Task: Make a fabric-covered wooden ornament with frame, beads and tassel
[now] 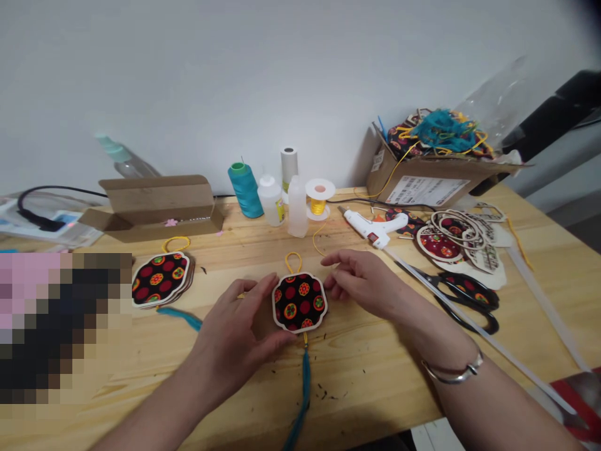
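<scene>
A hanging ornament [299, 303] lies on the table before me, with a pale wooden scalloped frame around black cloth patterned in red, orange and green. It has a yellow cord loop [293, 261] at the top and a teal tassel [306, 376] below. My left hand [237, 329] grips its left side, index finger at the upper edge and thumb at the lower. Beside its right edge is my right hand [359, 282], index finger stretched out and the other fingers bent; whether they touch the frame I cannot tell. A stack of similar ornaments [162, 279] sits to the left.
A glue gun [370, 227], black scissors [457, 294] and wooden frames [462, 238] lie at right. Along the wall stand teal thread [246, 191], bottles [297, 210], a yellow cord spool [319, 203], an open cardboard box [157, 197] and a filled carton [422, 181].
</scene>
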`<state>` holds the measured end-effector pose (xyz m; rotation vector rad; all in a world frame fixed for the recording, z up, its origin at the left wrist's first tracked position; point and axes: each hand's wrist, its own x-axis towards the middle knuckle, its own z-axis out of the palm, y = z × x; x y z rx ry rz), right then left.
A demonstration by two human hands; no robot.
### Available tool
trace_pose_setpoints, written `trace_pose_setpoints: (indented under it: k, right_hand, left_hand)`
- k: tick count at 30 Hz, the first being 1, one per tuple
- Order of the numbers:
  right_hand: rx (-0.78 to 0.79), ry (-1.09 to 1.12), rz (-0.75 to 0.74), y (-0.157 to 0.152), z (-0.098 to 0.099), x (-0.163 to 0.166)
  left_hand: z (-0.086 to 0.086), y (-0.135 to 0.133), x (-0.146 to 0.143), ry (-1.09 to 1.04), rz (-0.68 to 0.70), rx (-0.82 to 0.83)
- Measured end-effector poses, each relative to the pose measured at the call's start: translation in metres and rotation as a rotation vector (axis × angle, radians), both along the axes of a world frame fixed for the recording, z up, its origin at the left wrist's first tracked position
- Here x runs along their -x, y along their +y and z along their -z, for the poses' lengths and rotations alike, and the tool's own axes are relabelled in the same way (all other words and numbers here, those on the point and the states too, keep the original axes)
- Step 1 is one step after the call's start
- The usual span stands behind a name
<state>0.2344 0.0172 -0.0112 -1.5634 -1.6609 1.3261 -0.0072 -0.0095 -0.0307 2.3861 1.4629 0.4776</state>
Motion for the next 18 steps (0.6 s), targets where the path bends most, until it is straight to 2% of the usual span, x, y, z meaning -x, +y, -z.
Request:
trace_pose_setpoints:
  k: [3, 5, 7, 11, 18]
  right_hand:
    - [-0.219, -0.084, -0.070, -0.003, -0.006, -0.003]
    - [-0.396, -0.126, -0.179, -0.004, -0.011, -0.005]
    - [-0.498, -0.143, -0.298, -0.005, -0.016, -0.005]
    - [-0.532, -0.214, -0.443, -0.004, -0.020, -0.002]
    - [-0.594, -0.275, -0.497, -0.002, -0.016, 0.002]
  left_hand:
    - [-0.002, -0.001, 0.001, -0.010, -0.021, 0.018]
    - [-0.003, -0.001, 0.002, -0.016, -0.032, 0.029]
    - [-0.003, -0.001, 0.001, -0.022, -0.024, 0.039]
    - [-0.001, 0.000, 0.000, -0.046, 0.002, 0.046]
    - [0.000, 0.001, 0.000, -0.037, 0.038, 0.012]
